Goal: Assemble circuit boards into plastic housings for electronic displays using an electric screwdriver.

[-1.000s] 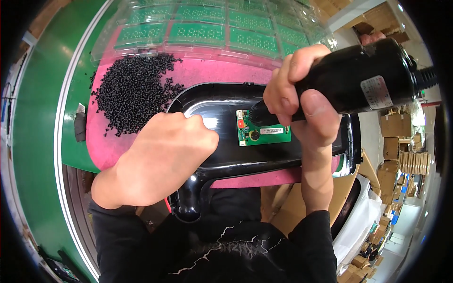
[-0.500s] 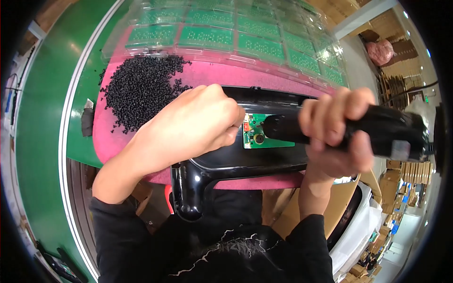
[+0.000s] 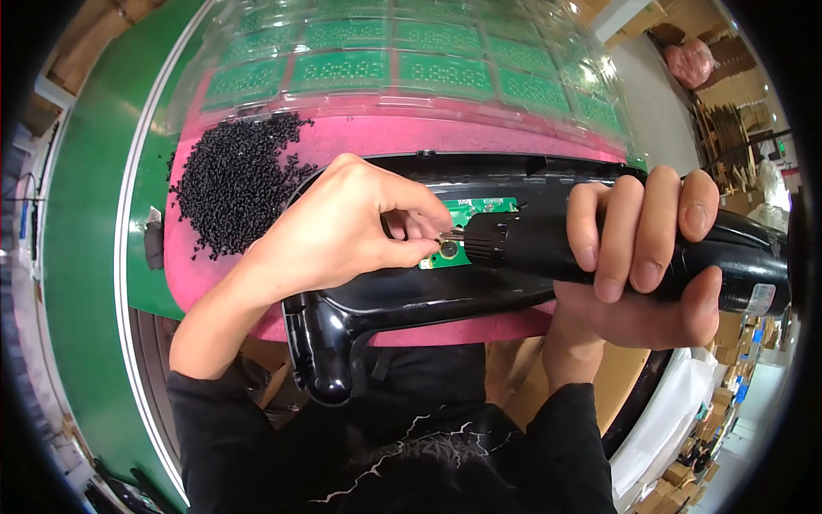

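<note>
My left fingers (image 3: pixel 411 252) pinch narrowly at the bit (image 3: pixel 458 234) tip, on what I cannot tell, nearer the board (image 3: pixel 485 206) at their three o'clock than my right fingers (image 3: pixel 658 227), wrapped round the driver (image 3: pixel 535 231), long axis three-to-nine o'clock.

On the left, a green tabletop (image 3: pixel 90 257) is stretching out, with a small dark object (image 3: pixel 154 246) (its kind is hard to tell) sitting on it. Clear plastic trays (image 3: pixel 377 104) are spreading across the far side. A pink bundle (image 3: pixel 690 63) is resting far right; white sheeting (image 3: pixel 659 437) is lying near right.
</note>
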Action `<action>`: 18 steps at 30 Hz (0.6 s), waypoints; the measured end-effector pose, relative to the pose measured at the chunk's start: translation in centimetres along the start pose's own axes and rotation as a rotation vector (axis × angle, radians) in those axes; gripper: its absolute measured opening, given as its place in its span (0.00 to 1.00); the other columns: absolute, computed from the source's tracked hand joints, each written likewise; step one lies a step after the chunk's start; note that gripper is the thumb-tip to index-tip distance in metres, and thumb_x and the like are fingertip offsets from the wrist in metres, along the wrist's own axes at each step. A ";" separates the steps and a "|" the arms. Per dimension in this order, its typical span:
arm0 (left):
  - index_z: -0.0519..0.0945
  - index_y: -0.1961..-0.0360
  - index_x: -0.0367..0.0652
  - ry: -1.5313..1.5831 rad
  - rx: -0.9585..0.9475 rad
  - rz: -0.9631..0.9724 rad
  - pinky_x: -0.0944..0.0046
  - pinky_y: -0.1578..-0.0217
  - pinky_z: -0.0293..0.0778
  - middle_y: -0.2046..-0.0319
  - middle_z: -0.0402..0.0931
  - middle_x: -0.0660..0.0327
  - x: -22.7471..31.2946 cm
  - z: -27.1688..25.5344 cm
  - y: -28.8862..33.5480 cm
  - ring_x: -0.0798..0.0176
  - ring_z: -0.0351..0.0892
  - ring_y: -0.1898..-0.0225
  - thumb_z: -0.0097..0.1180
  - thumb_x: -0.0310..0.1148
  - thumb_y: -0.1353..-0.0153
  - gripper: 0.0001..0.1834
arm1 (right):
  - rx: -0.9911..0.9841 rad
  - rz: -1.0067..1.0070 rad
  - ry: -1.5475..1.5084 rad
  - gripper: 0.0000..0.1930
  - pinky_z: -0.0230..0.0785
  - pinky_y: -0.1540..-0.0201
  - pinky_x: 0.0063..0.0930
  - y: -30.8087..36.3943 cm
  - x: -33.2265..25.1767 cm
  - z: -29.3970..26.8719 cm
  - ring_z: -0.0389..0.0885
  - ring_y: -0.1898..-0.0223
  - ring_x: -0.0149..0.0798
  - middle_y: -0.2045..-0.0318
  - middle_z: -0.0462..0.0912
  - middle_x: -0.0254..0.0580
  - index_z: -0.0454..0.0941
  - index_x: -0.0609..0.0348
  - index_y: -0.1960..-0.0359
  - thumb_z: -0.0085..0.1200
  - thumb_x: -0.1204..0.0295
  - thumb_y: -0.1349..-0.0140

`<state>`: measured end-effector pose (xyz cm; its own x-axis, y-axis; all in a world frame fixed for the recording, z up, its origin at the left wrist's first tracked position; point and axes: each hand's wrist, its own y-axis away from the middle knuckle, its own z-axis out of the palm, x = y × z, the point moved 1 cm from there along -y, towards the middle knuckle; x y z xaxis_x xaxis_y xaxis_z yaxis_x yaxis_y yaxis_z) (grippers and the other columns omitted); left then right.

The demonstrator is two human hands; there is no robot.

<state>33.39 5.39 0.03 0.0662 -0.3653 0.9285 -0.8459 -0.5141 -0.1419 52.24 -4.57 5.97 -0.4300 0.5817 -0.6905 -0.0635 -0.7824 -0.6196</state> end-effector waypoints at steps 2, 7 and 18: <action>0.84 0.66 0.33 0.019 -0.007 -0.033 0.68 0.65 0.81 0.72 0.85 0.58 0.1 0.1 0.0 0.67 0.84 0.71 0.67 0.19 0.53 0.10 | 0.045 -0.011 0.060 0.16 0.66 0.72 0.23 0.1 0.2 0.5 0.70 0.82 0.25 0.76 0.72 0.28 0.66 0.54 0.57 0.55 0.60 0.40; 0.84 0.67 0.34 -0.114 0.010 0.112 0.67 0.66 0.81 0.73 0.84 0.58 0.2 0.2 0.1 0.64 0.84 0.72 0.66 0.18 0.53 0.10 | 0.041 0.054 0.152 0.17 0.66 0.76 0.22 0.3 0.0 1.0 0.69 0.84 0.24 0.76 0.74 0.26 0.67 0.51 0.58 0.59 0.58 0.42; 0.84 0.62 0.34 -0.163 0.053 0.112 0.66 0.66 0.79 0.72 0.83 0.56 0.5 0.2 -0.1 0.61 0.84 0.70 0.63 0.21 0.46 0.09 | 0.020 0.132 0.184 0.18 0.66 0.77 0.24 0.3 0.1 0.8 0.69 0.84 0.25 0.78 0.74 0.27 0.67 0.50 0.60 0.62 0.59 0.43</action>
<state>33.60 5.12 0.42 0.0616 -0.5412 0.8387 -0.8240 -0.5017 -0.2632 51.49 -4.88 6.00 -0.2642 0.5030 -0.8229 -0.0365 -0.8578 -0.5127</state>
